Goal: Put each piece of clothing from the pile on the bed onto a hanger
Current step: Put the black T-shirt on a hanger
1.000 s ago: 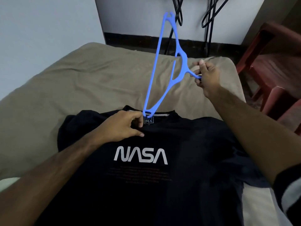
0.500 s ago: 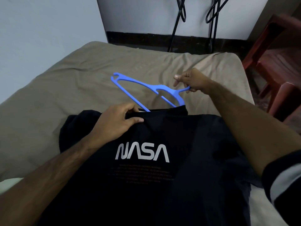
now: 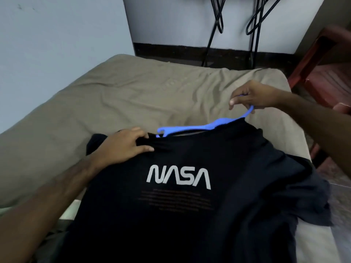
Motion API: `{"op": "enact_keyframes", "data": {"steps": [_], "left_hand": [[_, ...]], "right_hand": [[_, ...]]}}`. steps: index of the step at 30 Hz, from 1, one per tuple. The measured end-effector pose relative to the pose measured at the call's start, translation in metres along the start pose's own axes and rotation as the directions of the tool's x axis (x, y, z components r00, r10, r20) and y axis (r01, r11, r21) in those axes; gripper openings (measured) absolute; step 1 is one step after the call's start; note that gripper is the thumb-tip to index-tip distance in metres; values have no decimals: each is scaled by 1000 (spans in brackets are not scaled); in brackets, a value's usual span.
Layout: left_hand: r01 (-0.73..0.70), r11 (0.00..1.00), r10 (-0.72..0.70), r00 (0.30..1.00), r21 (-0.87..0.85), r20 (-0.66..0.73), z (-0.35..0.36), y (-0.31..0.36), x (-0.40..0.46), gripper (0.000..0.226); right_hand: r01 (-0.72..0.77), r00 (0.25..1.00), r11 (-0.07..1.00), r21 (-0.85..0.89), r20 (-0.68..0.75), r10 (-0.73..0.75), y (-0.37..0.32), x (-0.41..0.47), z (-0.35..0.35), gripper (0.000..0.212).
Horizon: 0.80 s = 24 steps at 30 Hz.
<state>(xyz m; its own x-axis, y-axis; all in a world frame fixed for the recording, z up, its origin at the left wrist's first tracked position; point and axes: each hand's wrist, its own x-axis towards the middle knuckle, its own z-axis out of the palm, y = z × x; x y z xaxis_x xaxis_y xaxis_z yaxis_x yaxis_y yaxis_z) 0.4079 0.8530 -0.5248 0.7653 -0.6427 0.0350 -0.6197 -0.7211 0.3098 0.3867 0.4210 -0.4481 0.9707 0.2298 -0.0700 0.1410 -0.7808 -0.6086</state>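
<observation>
A black NASA t-shirt [image 3: 180,209] lies face up on the bed [image 3: 117,95]. A blue plastic hanger [image 3: 205,126] sits in its neck opening, most of it hidden inside the shirt; only the top bar and hook end show. My left hand [image 3: 125,145] grips the collar at the left of the neck hole. My right hand [image 3: 252,96] holds the hanger's hook end above the collar's right side.
The bed has a tan sheet. Black wire hangers [image 3: 218,18] hang on a black stand [image 3: 254,44] against the far wall. A red plastic chair [image 3: 326,73] stands right of the bed.
The hanger went from upright to flat and slid deeper into the neck opening. My right hand moved down and right with it. My left hand stayed on the collar.
</observation>
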Motion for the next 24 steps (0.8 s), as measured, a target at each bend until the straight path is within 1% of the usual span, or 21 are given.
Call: {"op": "enact_keyframes", "data": {"steps": [1,2,4,5,7,9,10,11,12,13,14,15,16,17,19,21,23,24], "left_hand": [[4,998,-4,1000,-66,-5,-4,-3,3,59],[-7,993,5,1000,-116,-19,-8,-2,7,53],[-70,985,62,997,-159,-55,-16,5,14,33],[-113,982,104,993,-153,-61,-18,11,18,27],[-187,978,181,981,-94,-76,-20,19,23,23],[-225,974,220,965,-18,-140,-17,23,27,22],[-219,976,215,957,3,-194,-14,22,29,21],[-193,981,188,951,4,-246,-10,21,30,21],[-143,990,134,952,-15,-274,-5,18,32,24],[-71,996,56,964,-46,-261,0,16,34,32],[14,996,-31,978,-83,-207,5,12,35,42],[91,991,-104,985,-100,-138,10,8,36,49],[140,988,-146,986,-69,-82,15,4,38,50],[163,987,-163,985,-4,-53,20,1,39,46],[191,974,-184,981,118,-67,25,0,42,36],[218,956,-209,976,194,-67,28,5,47,29],[228,948,-228,973,221,-27,31,10,48,21],[239,949,-241,970,204,-18,31,14,46,18]], "right_hand": [[9,999,1000,-23,32,-9,-2,-2,1,28],[21,999,998,-51,49,-18,-7,-1,6,24],[37,998,995,-89,55,-33,-19,6,18,20],[42,998,994,-104,56,-36,-25,13,23,21],[23,999,988,-151,36,-18,-35,33,32,27],[-36,998,986,-162,-50,28,-41,58,43,28],[-87,990,989,-122,-122,72,-41,68,49,25],[-144,974,988,-62,-185,130,-39,77,56,22],[-215,952,977,-15,-226,206,-35,82,63,26],[-288,932,958,-14,-234,277,-32,81,70,37],[-354,917,933,-62,-222,333,-28,76,77,46],[-398,906,909,-127,-213,367,-24,67,83,50],[-431,896,884,-180,-198,396,-20,54,89,50],[-452,891,866,-216,-166,423,-16,39,94,50],[-447,894,854,-266,-84,441,-9,9,103,51],[-404,911,884,-235,-18,412,-1,-13,111,41],[-377,925,911,-165,-30,378,-2,-27,117,30],[-365,931,922,-126,-79,358,-6,-32,120,24]]}}
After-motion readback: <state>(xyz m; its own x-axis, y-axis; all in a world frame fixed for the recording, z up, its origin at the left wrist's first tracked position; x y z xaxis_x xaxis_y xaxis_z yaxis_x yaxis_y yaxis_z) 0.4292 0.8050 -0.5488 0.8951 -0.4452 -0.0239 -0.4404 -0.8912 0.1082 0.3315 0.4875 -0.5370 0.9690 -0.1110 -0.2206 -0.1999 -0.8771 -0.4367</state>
